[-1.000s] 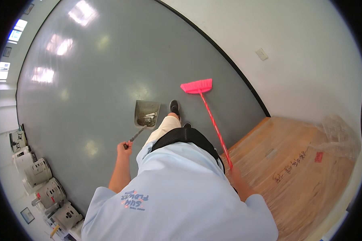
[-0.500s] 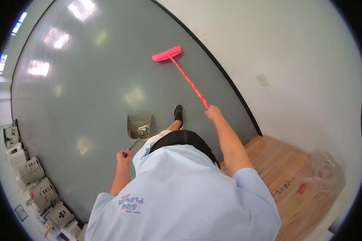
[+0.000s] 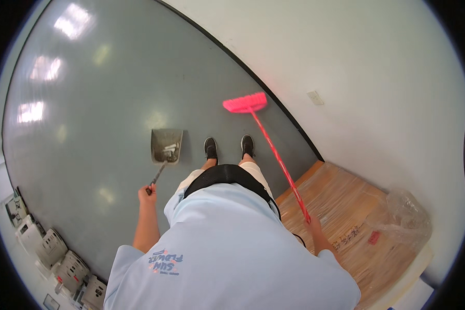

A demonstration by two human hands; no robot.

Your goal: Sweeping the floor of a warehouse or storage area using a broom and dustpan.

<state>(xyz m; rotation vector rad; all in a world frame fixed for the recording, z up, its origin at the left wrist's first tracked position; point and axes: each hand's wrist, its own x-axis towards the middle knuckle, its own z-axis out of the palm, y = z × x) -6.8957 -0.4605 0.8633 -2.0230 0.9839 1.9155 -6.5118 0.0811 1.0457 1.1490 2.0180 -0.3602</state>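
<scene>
With my left hand (image 3: 147, 192) I grip the dark handle of a grey dustpan (image 3: 166, 145). Its pan faces up ahead of me on the left, with dirt and some pale scraps inside. My right hand (image 3: 314, 226), partly hidden by my sleeve and the handle's end, is closed round the red pole of a pink broom (image 3: 247, 103). The pole slants away from me to the broom head, which is near the wall on the right; whether its bristles touch the floor I cannot tell.
A plastic-wrapped wooden board stack (image 3: 325, 201) lies close on my right, with crumpled clear film (image 3: 405, 214) on it. A white wall (image 3: 356, 67) with a socket plate (image 3: 315, 97) rises on the right. Several pale machines (image 3: 51, 247) line the left side of the grey floor (image 3: 98, 155).
My right hand has drawn back toward my body, bringing the broom head nearer and to the right. The left hand and dustpan keep close to my left side. Both my shoes now show.
</scene>
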